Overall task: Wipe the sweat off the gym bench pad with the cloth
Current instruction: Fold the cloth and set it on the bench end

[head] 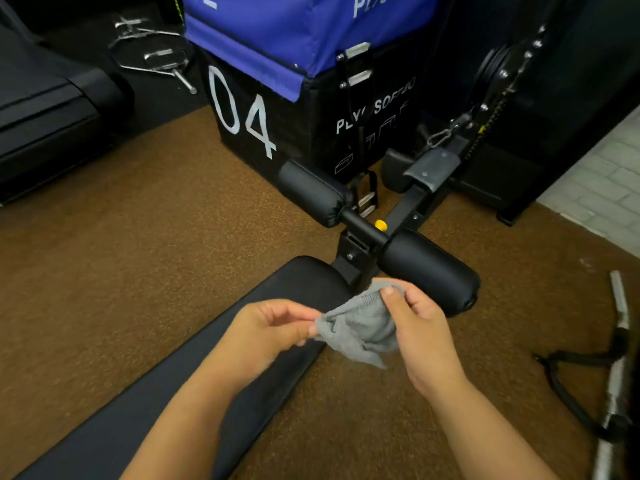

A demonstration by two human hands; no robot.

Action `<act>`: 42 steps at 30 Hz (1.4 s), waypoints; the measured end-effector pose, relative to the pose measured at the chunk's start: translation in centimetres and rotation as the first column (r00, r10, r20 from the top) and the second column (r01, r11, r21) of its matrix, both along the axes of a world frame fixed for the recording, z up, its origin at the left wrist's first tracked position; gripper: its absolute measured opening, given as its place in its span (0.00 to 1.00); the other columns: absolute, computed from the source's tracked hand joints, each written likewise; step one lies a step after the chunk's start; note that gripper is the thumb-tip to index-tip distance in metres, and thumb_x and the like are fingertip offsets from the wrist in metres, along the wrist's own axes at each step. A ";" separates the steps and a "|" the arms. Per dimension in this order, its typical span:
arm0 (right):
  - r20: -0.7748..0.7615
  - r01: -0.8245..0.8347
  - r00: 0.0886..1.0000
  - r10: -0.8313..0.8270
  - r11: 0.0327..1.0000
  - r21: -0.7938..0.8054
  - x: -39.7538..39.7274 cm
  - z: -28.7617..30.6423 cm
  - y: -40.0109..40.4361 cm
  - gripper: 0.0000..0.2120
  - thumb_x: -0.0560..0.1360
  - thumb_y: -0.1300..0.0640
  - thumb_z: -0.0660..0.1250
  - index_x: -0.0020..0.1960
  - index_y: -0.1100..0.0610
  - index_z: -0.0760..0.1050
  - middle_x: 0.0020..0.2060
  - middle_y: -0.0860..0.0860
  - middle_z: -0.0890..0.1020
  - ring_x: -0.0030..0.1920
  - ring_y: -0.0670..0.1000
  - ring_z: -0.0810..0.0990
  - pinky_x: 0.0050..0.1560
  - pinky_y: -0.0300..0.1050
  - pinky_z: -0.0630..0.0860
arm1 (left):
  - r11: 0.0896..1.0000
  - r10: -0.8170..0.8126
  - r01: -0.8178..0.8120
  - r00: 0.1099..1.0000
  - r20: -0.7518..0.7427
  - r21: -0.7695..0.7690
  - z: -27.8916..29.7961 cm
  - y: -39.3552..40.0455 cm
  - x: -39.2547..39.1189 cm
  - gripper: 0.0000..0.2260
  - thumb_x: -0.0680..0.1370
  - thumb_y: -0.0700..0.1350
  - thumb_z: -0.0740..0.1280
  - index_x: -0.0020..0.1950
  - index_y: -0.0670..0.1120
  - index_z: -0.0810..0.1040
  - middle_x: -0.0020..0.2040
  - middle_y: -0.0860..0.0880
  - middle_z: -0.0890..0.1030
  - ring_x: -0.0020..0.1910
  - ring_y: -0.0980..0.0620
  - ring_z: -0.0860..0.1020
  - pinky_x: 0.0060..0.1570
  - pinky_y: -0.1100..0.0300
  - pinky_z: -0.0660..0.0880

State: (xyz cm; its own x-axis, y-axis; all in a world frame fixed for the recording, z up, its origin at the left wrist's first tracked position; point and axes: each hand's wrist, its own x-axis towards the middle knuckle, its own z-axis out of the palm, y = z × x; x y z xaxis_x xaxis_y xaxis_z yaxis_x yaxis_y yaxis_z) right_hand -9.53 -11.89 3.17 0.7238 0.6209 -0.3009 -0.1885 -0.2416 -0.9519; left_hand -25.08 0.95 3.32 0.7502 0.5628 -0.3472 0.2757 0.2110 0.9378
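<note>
A small grey cloth (363, 329) hangs bunched between both my hands, just above the far right edge of the black gym bench pad (194, 375). My left hand (266, 332) pinches the cloth's left corner between thumb and fingers. My right hand (419, 327) grips its upper edge with thumb on top. The pad runs diagonally from the bottom left to its rounded end near the middle of the view. The cloth is held in the air and does not touch the pad.
Two black foam leg rollers (429, 271) (311, 194) sit on the bench frame beyond the pad, with a yellow knob (380, 224) between them. A black and blue plyo box (277, 91) stands behind. A metal bar (618, 368) lies on the brown floor at right, a treadmill (45, 109) at left.
</note>
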 end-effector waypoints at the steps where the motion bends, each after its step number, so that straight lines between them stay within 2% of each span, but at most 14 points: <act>1: 0.034 -0.015 0.999 0.016 1.000 -0.006 0.3 0.4 0.1 0.10 0.79 0.57 0.61 0.51 0.49 0.81 0.45 0.49 0.85 0.49 0.47 0.83 0.49 0.44 0.78 | 1.000 -0.008 0.008 1.000 0.021 0.020 0.3 0.2 0.3 0.05 0.72 0.40 0.71 0.46 0.45 0.85 0.44 0.49 0.85 0.44 0.56 0.82 0.44 0.66 0.76; 5: 0.004 -0.116 0.993 0.116 0.992 -0.048 1.7 2.8 0.0 0.09 0.79 0.55 0.62 0.49 0.52 0.81 0.43 0.50 0.86 0.48 0.51 0.84 0.48 0.45 0.79 | 0.987 -0.020 0.000 0.992 0.125 0.163 1.7 0.0 1.4 0.04 0.74 0.44 0.67 0.45 0.46 0.81 0.55 0.52 0.83 0.60 0.59 0.76 0.61 0.58 0.71; 7: -0.184 -0.229 0.957 0.224 0.973 -0.005 2.6 4.3 -0.3 0.09 0.78 0.55 0.63 0.50 0.55 0.82 0.46 0.53 0.86 0.50 0.54 0.84 0.53 0.49 0.78 | 0.988 -0.049 0.017 0.976 0.211 0.152 3.0 -0.4 2.0 0.05 0.78 0.42 0.63 0.44 0.43 0.75 0.45 0.50 0.83 0.51 0.59 0.79 0.52 0.65 0.74; 9: -0.424 -0.151 0.885 0.192 0.980 0.127 3.3 5.2 -0.4 0.11 0.75 0.52 0.65 0.48 0.57 0.84 0.50 0.57 0.84 0.52 0.58 0.82 0.58 0.52 0.74 | 0.993 0.005 -0.037 0.964 0.266 0.115 4.1 -0.5 3.1 0.06 0.79 0.43 0.61 0.44 0.43 0.74 0.37 0.51 0.78 0.39 0.55 0.76 0.41 0.64 0.73; 13: -0.770 0.123 0.636 0.048 0.979 0.163 2.1 2.2 0.0 0.37 0.70 0.28 0.57 0.60 0.57 0.79 0.54 0.59 0.83 0.51 0.57 0.82 0.56 0.58 0.74 | 0.922 0.200 -0.150 0.974 0.107 -0.357 3.6 -0.2 5.1 0.14 0.80 0.53 0.60 0.56 0.46 0.80 0.51 0.47 0.84 0.51 0.45 0.82 0.51 0.50 0.77; 16: -0.854 0.066 0.499 0.148 0.976 0.208 0.0 -0.6 -0.2 0.47 0.64 0.22 0.57 0.67 0.57 0.73 0.63 0.63 0.76 0.64 0.63 0.75 0.68 0.65 0.64 | 0.910 0.075 -0.094 0.995 -0.064 -0.403 2.6 0.0 4.6 0.17 0.76 0.50 0.67 0.61 0.44 0.78 0.53 0.44 0.84 0.53 0.45 0.82 0.54 0.46 0.77; 20: -0.763 0.018 0.645 0.037 0.998 0.063 -1.8 -2.3 -0.3 0.35 0.65 0.33 0.67 0.65 0.54 0.74 0.57 0.58 0.82 0.58 0.59 0.80 0.64 0.60 0.71 | 0.938 0.065 -0.117 0.984 -0.166 -0.327 1.6 0.1 3.7 0.12 0.78 0.44 0.66 0.59 0.41 0.79 0.51 0.41 0.84 0.52 0.43 0.82 0.58 0.45 0.76; 23: -0.780 -0.048 0.626 -0.003 0.998 -0.043 -3.8 -2.9 -0.2 0.35 0.63 0.32 0.70 0.62 0.53 0.76 0.57 0.56 0.82 0.61 0.58 0.77 0.69 0.60 0.64 | 0.941 0.094 -0.130 0.987 -0.130 -0.311 2.1 -0.5 4.0 0.11 0.81 0.43 0.61 0.60 0.43 0.77 0.51 0.41 0.84 0.52 0.42 0.82 0.54 0.46 0.77; 29: -0.841 0.085 0.505 0.195 0.958 0.274 -5.4 -2.9 -0.2 0.32 0.70 0.32 0.56 0.58 0.54 0.81 0.61 0.61 0.79 0.62 0.60 0.77 0.69 0.62 0.65 | 0.953 0.055 -0.085 0.993 -0.109 -0.291 3.3 -0.6 3.6 0.10 0.82 0.43 0.58 0.58 0.50 0.77 0.51 0.44 0.84 0.49 0.44 0.83 0.47 0.49 0.79; 32: -0.800 0.162 0.581 0.149 0.942 0.293 -4.5 -2.4 0.1 0.18 0.74 0.48 0.67 0.59 0.55 0.80 0.60 0.60 0.80 0.62 0.60 0.78 0.67 0.63 0.67 | 0.971 0.076 -0.100 0.990 -0.117 -0.216 3.2 -0.1 3.0 0.10 0.82 0.43 0.57 0.58 0.49 0.77 0.51 0.45 0.84 0.50 0.46 0.83 0.52 0.47 0.78; 34: -0.760 0.162 0.647 0.054 0.965 0.206 -3.6 -2.0 0.1 0.20 0.71 0.57 0.71 0.63 0.56 0.76 0.58 0.58 0.82 0.59 0.58 0.79 0.64 0.62 0.71 | 0.988 0.091 -0.108 0.985 -0.148 -0.111 3.1 0.4 2.7 0.10 0.82 0.43 0.57 0.56 0.50 0.78 0.51 0.47 0.84 0.50 0.48 0.82 0.54 0.47 0.77; 37: -0.512 0.153 0.848 -0.138 0.988 -0.013 -2.9 -1.2 -0.1 0.26 0.68 0.61 0.74 0.64 0.56 0.71 0.52 0.53 0.83 0.52 0.53 0.82 0.49 0.51 0.80 | 0.989 0.135 -0.112 0.950 -0.282 0.094 2.1 0.9 2.7 0.07 0.80 0.46 0.63 0.57 0.49 0.76 0.51 0.47 0.82 0.49 0.48 0.81 0.53 0.47 0.78; 39: -0.274 0.245 0.927 -0.258 0.966 -0.080 -2.5 -0.9 -0.5 0.28 0.70 0.62 0.73 0.64 0.46 0.65 0.51 0.51 0.81 0.49 0.48 0.82 0.42 0.41 0.79 | 0.982 0.177 -0.140 0.914 -0.365 0.127 1.6 0.9 3.2 0.15 0.76 0.46 0.69 0.61 0.47 0.71 0.51 0.46 0.80 0.48 0.48 0.80 0.52 0.48 0.78; 42: 0.008 0.146 0.989 -0.146 0.985 -0.091 -1.6 -1.0 -1.2 0.27 0.73 0.61 0.70 0.62 0.35 0.69 0.59 0.48 0.79 0.61 0.46 0.77 0.61 0.47 0.74 | 0.986 0.164 -0.144 0.914 -0.372 0.081 0.9 0.8 4.2 0.29 0.72 0.45 0.74 0.68 0.50 0.63 0.50 0.45 0.78 0.51 0.47 0.78 0.59 0.48 0.74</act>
State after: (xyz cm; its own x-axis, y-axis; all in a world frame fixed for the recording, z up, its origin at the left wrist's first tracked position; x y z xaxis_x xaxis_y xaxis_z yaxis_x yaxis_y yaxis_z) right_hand -11.16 -13.06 2.17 0.8052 0.4783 -0.3505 -0.2273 -0.2970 -0.9274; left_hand -20.84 1.72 4.17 0.4724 0.6850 -0.5546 0.5785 0.2338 0.7815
